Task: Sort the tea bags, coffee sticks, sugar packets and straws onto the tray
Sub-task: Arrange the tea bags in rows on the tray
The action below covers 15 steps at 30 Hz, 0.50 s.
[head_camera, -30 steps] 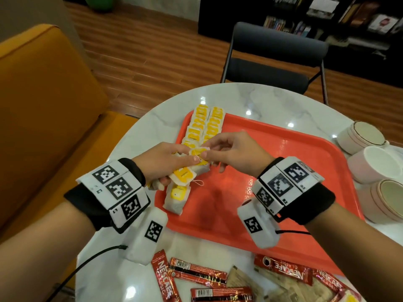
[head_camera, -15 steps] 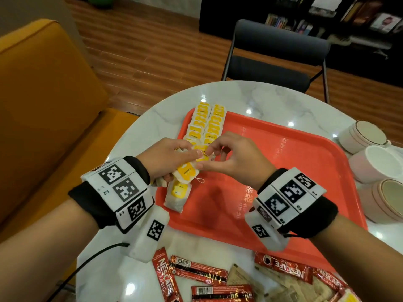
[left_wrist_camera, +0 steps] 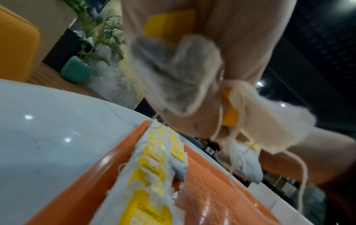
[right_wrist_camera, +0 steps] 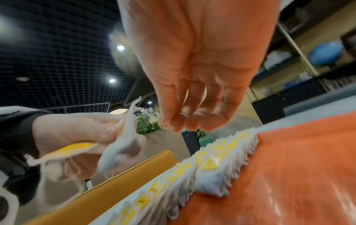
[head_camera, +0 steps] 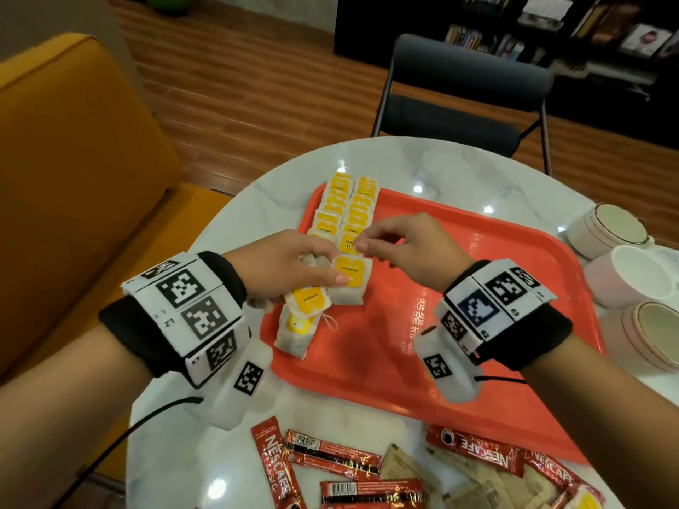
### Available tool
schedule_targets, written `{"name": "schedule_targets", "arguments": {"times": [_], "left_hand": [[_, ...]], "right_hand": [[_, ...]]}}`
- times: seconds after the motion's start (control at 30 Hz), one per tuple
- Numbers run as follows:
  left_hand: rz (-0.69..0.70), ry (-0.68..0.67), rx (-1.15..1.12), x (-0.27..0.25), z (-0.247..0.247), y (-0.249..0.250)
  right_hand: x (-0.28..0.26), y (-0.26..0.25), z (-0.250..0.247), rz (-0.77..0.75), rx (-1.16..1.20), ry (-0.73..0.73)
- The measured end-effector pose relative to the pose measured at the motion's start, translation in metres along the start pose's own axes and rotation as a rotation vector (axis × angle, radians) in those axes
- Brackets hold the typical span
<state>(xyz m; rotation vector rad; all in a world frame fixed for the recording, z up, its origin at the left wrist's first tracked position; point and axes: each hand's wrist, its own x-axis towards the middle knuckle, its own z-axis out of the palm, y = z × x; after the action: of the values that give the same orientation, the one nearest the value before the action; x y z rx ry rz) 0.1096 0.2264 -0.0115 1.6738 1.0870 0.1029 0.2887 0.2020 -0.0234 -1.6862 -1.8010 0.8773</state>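
Yellow-tagged tea bags line the tray's far-left corner; left hand clutches spares, right hand hangs loose and empty, coffee sticks wait outside its near edge.

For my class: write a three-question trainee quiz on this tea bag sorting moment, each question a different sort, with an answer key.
1. True or false: the coffee sticks already lie on the tray.
2. Which hand holds a bunch of tea bags? A) the left hand B) the right hand C) neither
3. Fill in: the sorted tea bags lie in ___ rows along the tray's left side.

Key
1. False: they lie on the table, near the tray's front edge.
2. A: the right hand's fingers show nothing between them.
3. Two.
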Motion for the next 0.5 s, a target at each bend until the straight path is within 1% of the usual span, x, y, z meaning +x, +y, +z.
{"name": "schedule_targets", "arguments": {"times": [0.1,0.2,0.3,0.37,0.43,0.5], "left_hand": [[-0.011,0.036,-0.088,0.002,-0.004,0.0],[-0.03,0.095,-0.191,0.006,-0.005,-0.003],[-0.02,0.106,-0.319,0.007,-0.001,-0.001],[-0.04,0.095,-0.376,0.006,0.002,0.0],[-0.055,0.103,-0.402,0.008,0.003,-0.002],[-0.069,0.121,-0.41,0.009,0.003,-0.002]], "right_hand": [[-0.005,0.007,0.008,0.051,0.151,-0.102],[-0.01,0.01,0.014,0.137,0.302,-0.192],[-0.01,0.012,0.016,0.2,0.371,-0.259],[-0.011,0.011,0.015,0.216,0.408,-0.275],[-0.012,0.007,0.012,0.219,0.419,-0.261],[-0.011,0.004,0.008,0.22,0.454,-0.177]]}}
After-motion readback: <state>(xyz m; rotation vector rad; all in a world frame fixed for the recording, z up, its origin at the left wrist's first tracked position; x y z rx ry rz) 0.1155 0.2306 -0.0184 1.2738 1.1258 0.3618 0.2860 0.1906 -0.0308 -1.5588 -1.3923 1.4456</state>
